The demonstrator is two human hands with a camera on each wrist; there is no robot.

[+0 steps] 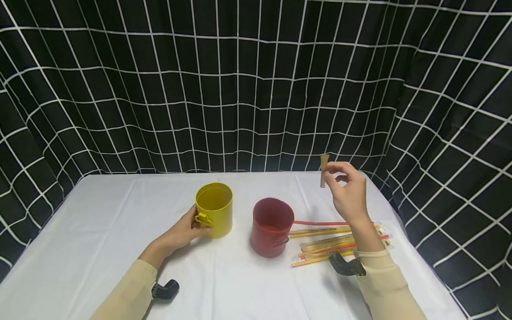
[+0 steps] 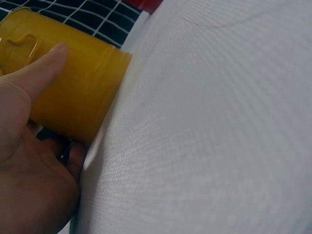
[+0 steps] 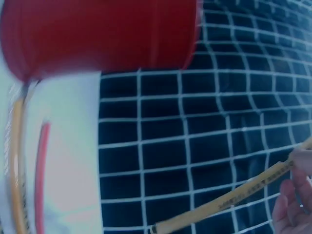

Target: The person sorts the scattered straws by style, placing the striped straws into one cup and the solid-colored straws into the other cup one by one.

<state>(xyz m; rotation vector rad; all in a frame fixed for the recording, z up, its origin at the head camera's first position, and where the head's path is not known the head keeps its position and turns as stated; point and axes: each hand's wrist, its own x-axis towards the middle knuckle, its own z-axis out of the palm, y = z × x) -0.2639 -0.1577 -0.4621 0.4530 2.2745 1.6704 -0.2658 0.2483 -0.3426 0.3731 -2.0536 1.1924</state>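
Grip the yellow mug [image 1: 219, 218] with the left hand [image 1: 185, 232] just as shown: fingers curled round the side, thumb close to the wire handle [image 1: 204, 219]. Let the bottom sit flat on the worktop [image 1: 120, 222], about halfway between the left and right edges and a bit in from the far edge. Push down only a little, likely enough to stop a wobble.

Pinch the tan stick [image 1: 323, 162] between thumb and fingertips of the right hand [image 1: 350, 191], as now, up in the air toward the far right corner. Don't squeeze too hard: so thin, and maybe easy to bend. Too blurry to read, the tiny print along the side in the right wrist view.

Watch both ends of the tan stick. Long and thin, so likely to bump the red mug [image 1: 270, 238], standing just right of the yellow one and not touching it. Go high over the rim, never against the wall.

Mind the other sticks [image 1: 326, 244], lying in a loose heap toward the right edge, and the red stick [image 1: 320, 223] behind them. Lift the right sleeve [image 1: 384, 266] well up to avoid dragging any of them. Go slowly.
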